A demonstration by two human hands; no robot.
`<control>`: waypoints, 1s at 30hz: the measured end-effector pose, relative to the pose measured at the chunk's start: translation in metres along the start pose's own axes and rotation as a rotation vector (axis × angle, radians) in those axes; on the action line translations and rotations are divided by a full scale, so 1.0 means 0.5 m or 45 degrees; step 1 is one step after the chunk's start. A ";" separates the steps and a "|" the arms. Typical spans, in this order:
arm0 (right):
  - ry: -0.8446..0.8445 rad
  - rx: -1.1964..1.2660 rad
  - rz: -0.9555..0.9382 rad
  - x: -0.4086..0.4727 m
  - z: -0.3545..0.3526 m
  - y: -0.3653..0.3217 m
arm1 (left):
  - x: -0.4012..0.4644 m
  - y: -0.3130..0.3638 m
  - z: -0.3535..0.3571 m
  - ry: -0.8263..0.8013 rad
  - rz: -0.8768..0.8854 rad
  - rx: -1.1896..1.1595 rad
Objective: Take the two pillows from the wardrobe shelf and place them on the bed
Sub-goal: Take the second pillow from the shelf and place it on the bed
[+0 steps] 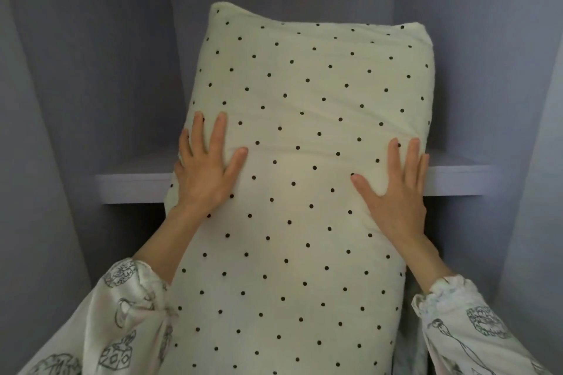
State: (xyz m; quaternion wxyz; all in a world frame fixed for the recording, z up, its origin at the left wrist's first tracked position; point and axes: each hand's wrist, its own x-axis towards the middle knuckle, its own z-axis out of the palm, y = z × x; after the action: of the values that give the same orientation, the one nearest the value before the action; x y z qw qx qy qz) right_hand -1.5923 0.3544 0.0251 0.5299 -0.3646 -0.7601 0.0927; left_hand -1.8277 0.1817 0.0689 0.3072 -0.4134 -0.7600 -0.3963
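A long cream pillow (304,137) with small black dots fills the middle of the view. Its far end rests on the grey wardrobe shelf (134,184) and its near end hangs over the shelf edge toward me. My left hand (204,170) grips the pillow's left side, fingers spread on top. My right hand (396,189) holds the right side the same way. Only one pillow is in view. The bed is out of view.
Grey wardrobe walls (91,70) close in on the left, right and back. A dark gap lies under the shelf. My patterned white sleeves (128,313) frame the bottom corners.
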 end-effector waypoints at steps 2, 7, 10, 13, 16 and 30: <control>0.013 0.068 0.100 0.004 0.000 -0.007 | 0.005 0.003 -0.007 -0.028 -0.073 -0.055; -0.011 0.226 0.407 0.018 0.007 -0.010 | 0.035 -0.008 -0.030 -0.194 -0.401 -0.304; -0.050 0.376 0.524 0.030 -0.001 -0.006 | 0.046 -0.020 -0.040 -0.305 -0.486 -0.473; -0.108 0.498 0.548 0.032 -0.012 -0.003 | 0.047 -0.028 -0.051 -0.404 -0.507 -0.543; -0.078 0.499 0.527 0.018 -0.016 -0.012 | 0.033 -0.026 -0.059 -0.377 -0.497 -0.562; -0.118 0.379 0.429 -0.128 -0.082 -0.003 | -0.199 0.025 -0.115 -0.226 -0.530 -0.592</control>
State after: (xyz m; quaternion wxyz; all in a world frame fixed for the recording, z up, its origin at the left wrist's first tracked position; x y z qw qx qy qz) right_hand -1.5463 0.3016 -0.0041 0.5195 -0.3995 -0.6898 0.3076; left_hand -1.7619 0.0984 0.0227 0.0495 -0.3412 -0.7411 -0.5761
